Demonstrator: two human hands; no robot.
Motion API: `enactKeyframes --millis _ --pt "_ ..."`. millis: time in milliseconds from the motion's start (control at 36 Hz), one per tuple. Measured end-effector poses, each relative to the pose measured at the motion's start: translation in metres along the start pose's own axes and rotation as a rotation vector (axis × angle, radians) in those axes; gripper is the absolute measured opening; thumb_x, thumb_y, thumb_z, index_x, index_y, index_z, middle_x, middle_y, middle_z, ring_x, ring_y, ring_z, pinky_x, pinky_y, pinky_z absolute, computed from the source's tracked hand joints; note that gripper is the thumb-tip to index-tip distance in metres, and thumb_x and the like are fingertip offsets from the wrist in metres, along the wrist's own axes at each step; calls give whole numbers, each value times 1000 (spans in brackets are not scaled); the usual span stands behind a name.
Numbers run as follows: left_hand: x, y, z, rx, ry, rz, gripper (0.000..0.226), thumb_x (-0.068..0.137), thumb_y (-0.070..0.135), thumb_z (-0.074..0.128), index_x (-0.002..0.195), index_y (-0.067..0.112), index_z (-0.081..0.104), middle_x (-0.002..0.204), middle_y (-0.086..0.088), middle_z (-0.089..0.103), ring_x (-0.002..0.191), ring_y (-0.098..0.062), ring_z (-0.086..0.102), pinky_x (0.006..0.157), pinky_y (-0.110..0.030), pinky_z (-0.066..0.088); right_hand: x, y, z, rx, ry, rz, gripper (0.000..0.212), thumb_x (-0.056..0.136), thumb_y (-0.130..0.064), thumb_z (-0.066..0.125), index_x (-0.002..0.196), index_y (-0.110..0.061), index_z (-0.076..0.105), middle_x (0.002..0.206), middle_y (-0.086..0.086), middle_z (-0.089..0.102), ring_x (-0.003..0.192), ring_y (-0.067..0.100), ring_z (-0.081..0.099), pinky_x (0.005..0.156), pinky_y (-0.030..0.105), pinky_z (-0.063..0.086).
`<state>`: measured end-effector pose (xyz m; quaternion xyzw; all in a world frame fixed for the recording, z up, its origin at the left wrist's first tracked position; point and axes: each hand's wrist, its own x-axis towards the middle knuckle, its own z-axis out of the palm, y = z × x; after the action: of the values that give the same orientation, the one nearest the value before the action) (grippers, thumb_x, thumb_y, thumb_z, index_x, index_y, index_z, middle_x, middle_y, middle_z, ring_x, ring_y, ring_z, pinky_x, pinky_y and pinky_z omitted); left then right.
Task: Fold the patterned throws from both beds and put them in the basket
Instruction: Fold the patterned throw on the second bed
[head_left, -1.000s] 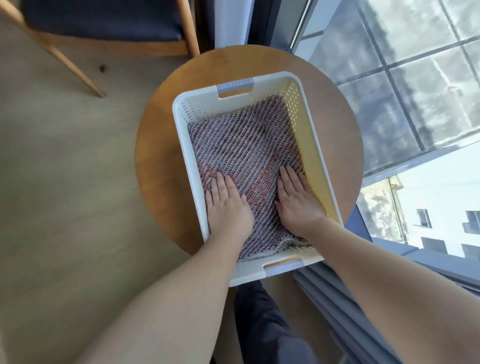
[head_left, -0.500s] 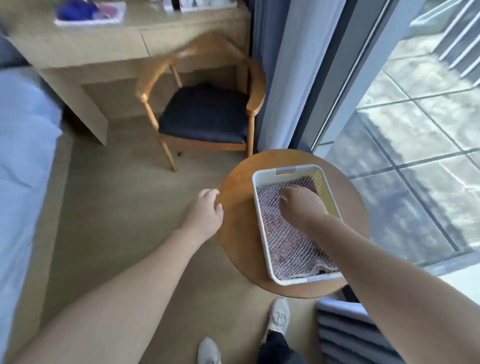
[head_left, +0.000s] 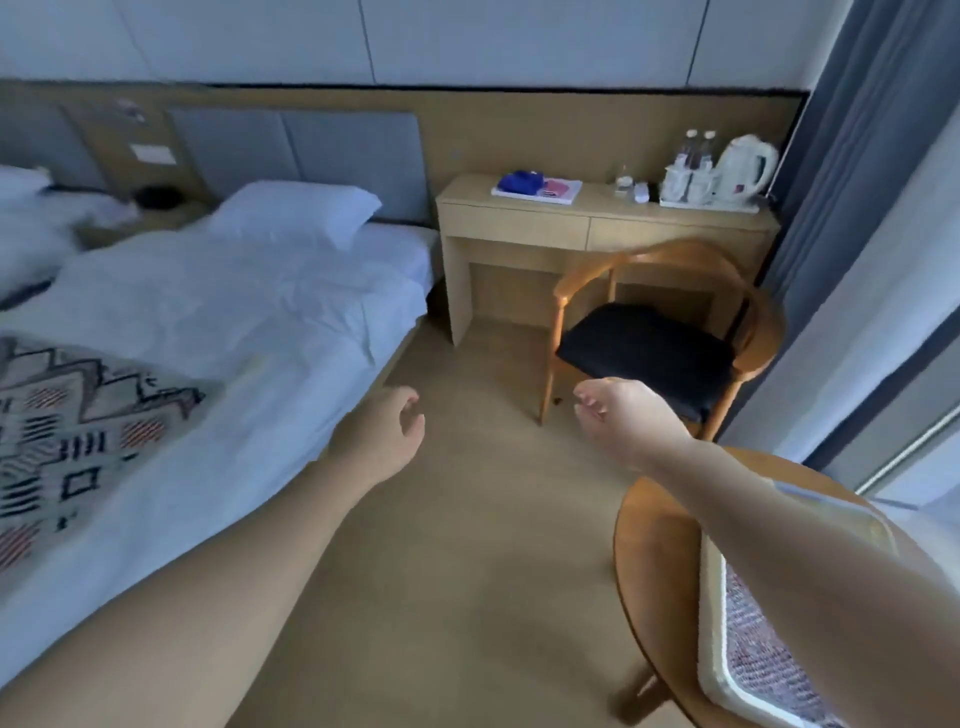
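While one patterned throw (head_left: 67, 452) lies spread over the foot of the near bed (head_left: 234, 322) at the left edge of view, a second, folded throw (head_left: 763, 660) sits inside the white basket (head_left: 709, 623) at the lower right. The basket stands on a round wooden table (head_left: 649, 545), and the person's right forearm crosses above it, hiding part of its rim.

The right hand (head_left: 623, 421) is raised over the floor (head_left: 467, 519) in front of the chair (head_left: 660, 338), wrist bent, fingers loosely curled toward the left and holding nothing. The left arm reaches forward from the lower left corner; the left hand (head_left: 382, 436) hangs just beside the bed's edge, fingers relaxed and slightly curled, thumb set apart, also empty. The two hands are well apart from each other, and each is apart from both throws.

Farther back, the chair has a dark seat and stands before a pale wooden desk (head_left: 597, 218) that carries a white kettle (head_left: 745, 166), two bottles (head_left: 696, 148) and a blue item. A white pillow (head_left: 296, 210) lies at the head of the bed, and a grey curtain (head_left: 857, 156) hangs at the right.
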<state>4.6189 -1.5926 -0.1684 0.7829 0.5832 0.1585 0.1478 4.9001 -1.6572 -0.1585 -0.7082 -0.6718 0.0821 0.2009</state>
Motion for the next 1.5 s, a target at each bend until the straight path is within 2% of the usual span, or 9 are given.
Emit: enactKeyframes --millis 56,167,278,417,583,694,1028,1306,1500 --pt "-26 -20 -17 18 41 -75 38 94 35 47 128 19 51 132 3 54 117 -17 52 93 -31 42 3 -21 4 20 -26 -92 25 93 -25 49 107 -14 66 97 0 64 95 24 62 76 28 46" --pt "-89 -46 -45 10 135 -241 38 93 34 49 128 17 51 129 2 55 115 -18 53 92 -33 44 -2 -67 9 30 -96 -263 23 91 -20 50 103 -7 65 98 7 67 92 27 61 80 39 52" --pt "-154 -65 -59 11 210 -378 41 94 35 49 131 18 48 129 3 53 115 -17 52 88 -31 44 -13 -109 23 42 -171 -406 24 89 -23 49 98 -8 64 91 7 65 89 29 60 76 40 51" --pt "-242 -85 -68 8 285 -537 39 93 36 51 129 20 50 126 4 55 112 -15 53 89 -34 47 -46 -164 47 133 -299 -547 28 91 -24 50 110 -9 64 94 6 67 93 27 61 80 38 51" --pt "-329 -105 -88 34 334 -683 38 94 36 49 128 21 50 127 5 54 112 -14 52 90 -31 44 -87 -228 72 148 -402 -732 36 94 -27 52 128 -16 58 114 2 66 107 22 59 81 26 42" --pt "-378 -119 -101 42 396 -766 38 93 37 50 127 21 50 126 4 56 107 -16 55 89 -34 46 -110 -271 78 127 -448 -822 38 96 -29 50 131 -16 56 119 2 63 111 21 58 88 30 47" --pt "-505 -215 -140 56 459 -873 35 92 36 49 124 23 53 120 7 56 102 -13 54 77 -28 42 -192 -429 129 84 -464 -971 37 97 -27 49 131 -16 57 122 3 64 111 20 58 90 30 45" --pt "-588 -321 -201 89 441 -894 35 93 37 48 126 23 52 123 8 56 104 -13 55 83 -30 46 -255 -560 200 53 -495 -925 35 96 -28 51 128 -19 59 119 1 65 108 18 59 88 28 45" --pt "-590 -389 -233 120 393 -864 36 94 36 47 128 24 51 127 7 54 108 -13 55 84 -28 45 -244 -610 229 38 -498 -865 34 96 -27 50 128 -18 59 121 1 64 108 19 59 88 27 44"
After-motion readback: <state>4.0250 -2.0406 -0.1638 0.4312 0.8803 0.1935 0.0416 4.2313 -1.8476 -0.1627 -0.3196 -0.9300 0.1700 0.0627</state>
